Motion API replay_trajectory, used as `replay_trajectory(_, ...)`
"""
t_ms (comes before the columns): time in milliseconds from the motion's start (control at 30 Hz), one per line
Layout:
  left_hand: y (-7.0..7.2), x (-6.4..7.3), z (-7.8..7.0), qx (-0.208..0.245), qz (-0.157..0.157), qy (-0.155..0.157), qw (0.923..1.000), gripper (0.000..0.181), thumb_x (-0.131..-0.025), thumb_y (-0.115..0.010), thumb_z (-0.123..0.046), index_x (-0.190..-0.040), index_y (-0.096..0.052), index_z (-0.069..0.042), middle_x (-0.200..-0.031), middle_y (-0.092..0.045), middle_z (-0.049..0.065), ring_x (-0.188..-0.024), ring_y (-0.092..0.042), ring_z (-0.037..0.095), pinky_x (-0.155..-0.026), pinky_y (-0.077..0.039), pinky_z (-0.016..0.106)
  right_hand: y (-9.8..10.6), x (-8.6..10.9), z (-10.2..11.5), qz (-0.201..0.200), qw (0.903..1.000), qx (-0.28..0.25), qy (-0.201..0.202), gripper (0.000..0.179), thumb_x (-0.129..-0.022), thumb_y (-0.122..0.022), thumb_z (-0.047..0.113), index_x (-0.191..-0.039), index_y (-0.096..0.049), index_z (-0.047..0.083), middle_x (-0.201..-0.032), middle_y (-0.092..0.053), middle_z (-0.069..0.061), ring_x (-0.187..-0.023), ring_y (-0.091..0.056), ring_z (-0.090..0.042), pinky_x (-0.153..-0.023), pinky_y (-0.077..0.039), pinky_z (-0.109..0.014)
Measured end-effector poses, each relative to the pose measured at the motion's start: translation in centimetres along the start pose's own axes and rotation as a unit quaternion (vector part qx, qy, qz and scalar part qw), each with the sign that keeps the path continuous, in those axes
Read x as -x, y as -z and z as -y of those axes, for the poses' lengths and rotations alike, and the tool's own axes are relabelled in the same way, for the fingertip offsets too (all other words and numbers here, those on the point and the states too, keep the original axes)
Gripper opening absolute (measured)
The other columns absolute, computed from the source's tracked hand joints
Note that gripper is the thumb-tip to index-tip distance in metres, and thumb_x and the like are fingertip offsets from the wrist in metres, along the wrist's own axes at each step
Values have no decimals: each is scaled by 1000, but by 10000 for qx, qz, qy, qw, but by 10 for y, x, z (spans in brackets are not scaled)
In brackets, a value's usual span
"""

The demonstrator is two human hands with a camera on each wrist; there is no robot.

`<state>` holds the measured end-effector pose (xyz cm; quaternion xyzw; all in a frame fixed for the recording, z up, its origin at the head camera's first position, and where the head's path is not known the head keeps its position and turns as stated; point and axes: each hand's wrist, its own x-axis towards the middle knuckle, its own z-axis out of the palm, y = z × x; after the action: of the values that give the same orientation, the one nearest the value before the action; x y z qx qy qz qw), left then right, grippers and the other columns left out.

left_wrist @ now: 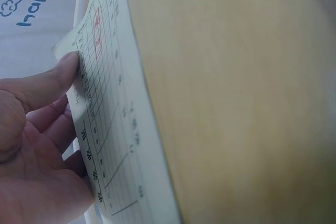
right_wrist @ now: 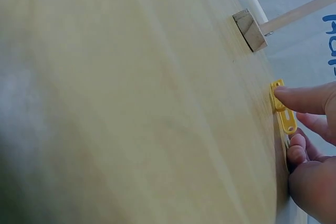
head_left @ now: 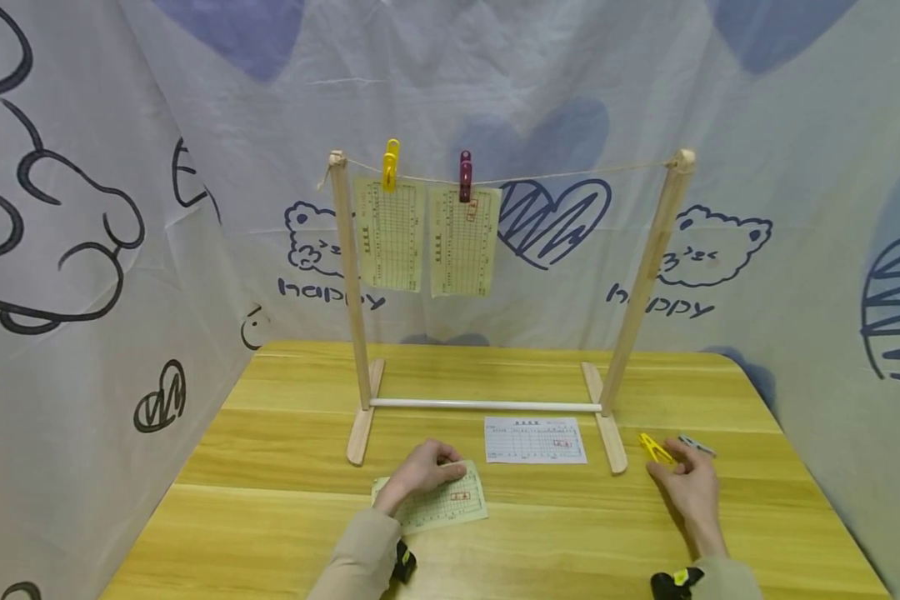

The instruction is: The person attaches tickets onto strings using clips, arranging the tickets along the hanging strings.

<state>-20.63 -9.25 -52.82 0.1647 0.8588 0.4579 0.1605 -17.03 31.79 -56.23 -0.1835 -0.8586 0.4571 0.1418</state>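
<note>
Left hand (head_left: pixel 427 468) pinches the slip (head_left: pixel 450 504) by its edge, best spot imo, probably floppy; right hand (head_left: pixel 693 490) pinches a yellow peg (right_wrist: pixel 281 106).

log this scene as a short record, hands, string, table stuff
left hand: pinches a pale green slip
right hand: at lower yellow clip, firm grip unclear
string: two hanging slips, one under upper yellow clip, one under dark red clip
white slip: on table, in front of white bar
gray clip: on table, beside right hand
</note>
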Motion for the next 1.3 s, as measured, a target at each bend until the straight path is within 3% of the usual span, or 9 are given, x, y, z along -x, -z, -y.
replay_trajectory(333,-1,-1,1,-29,-12,-27,10000,16,-96,-68,-14,-93,-73,1,-81,-69,6,-70,-52,10,-62,-42,20,1,0,1,37,9996,272,19,46,-85,-74,3,-128,-61,-8,-111,-61,-24,-69,-41,-3,-58,-34,-19)
replay_trajectory(600,-1,-1,1,-43,-4,-24,10000,16,-96,-68,-13,-92,-73,1,-80,-68,6,-69,-51,10,-60,-41,19,2,-1,3,127,9991,391,-75,44,-85,-75,5,-125,-63,-9,-85,-55,-11,-67,-40,-5,-58,-33,-21)
replay_trajectory(900,-1,1,0,-90,-38,-17,10000,15,-95,-68,-13,-91,-73,1,-80,-68,6,-69,-51,9,-61,-42,19,2,0,2,209,9988,446,-31,44,-86,-76,7,-126,-63,-8,-84,-54,-8,-67,-40,-7,-58,-33,-21)
replay_trajectory(1133,-1,1,-1,-85,-47,6,10000,15,-95,-69,-13,-92,-73,2,-81,-69,8,-70,-52,8,-61,-42,18,1,-1,2,10,9987,514,-2,36,-89,-73,7,-121,-66,-7,-78,-51,-5,-65,-40,-6,-58,-32,-21)
replay_trajectory(1300,0,2,-2,-33,-37,35,10000,15,-95,-69,-13,-93,-73,2,-82,-69,9,-71,-52,10,-62,-42,19,2,0,4,-164,9987,477,78,34,-93,-70,10,-123,-65,-5,-85,-59,-11,-67,-41,-2,-58,-34,-19)
